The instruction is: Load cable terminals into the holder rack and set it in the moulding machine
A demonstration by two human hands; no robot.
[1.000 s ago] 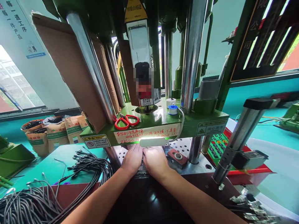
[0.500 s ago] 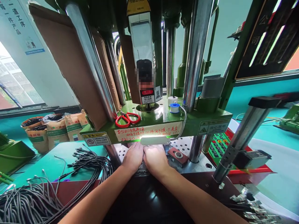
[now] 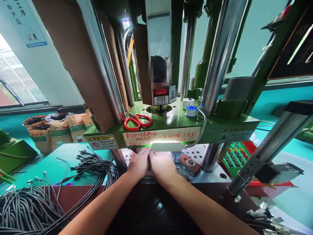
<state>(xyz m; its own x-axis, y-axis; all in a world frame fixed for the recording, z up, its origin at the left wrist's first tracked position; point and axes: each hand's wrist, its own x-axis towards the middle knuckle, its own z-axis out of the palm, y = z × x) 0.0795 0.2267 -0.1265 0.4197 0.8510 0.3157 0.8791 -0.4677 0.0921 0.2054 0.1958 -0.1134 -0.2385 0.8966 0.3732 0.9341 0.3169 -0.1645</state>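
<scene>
Side by side, my left hand (image 3: 139,163) and my right hand (image 3: 163,166) reach in under the green upper plate (image 3: 168,120) of a press, low over its metal bed (image 3: 193,151). The left fingers point forward and bend inward, their tips partly hidden. The right fingers curl under the palm, thumb side toward the left hand. What lies between or beneath them is hidden by the hands and by a white lamp (image 3: 168,147) just above. A dark metal mold edge (image 3: 151,180) shows below the wrists. Right of my right hand rests a brown block with a metal ring (image 3: 190,164).
Red-handled scissors (image 3: 137,122) and a blue-and-white spool (image 3: 191,111) sit on the upper plate. Black cables (image 3: 95,171) lie bundled at left. Steel columns (image 3: 210,151) flank the bed. A green button panel (image 3: 236,155) and loose metal connectors (image 3: 265,215) are at right.
The view has shifted slightly, so the press appears larger and farther right. Both hands stay under the plate, with a slightly wider gap between them.
</scene>
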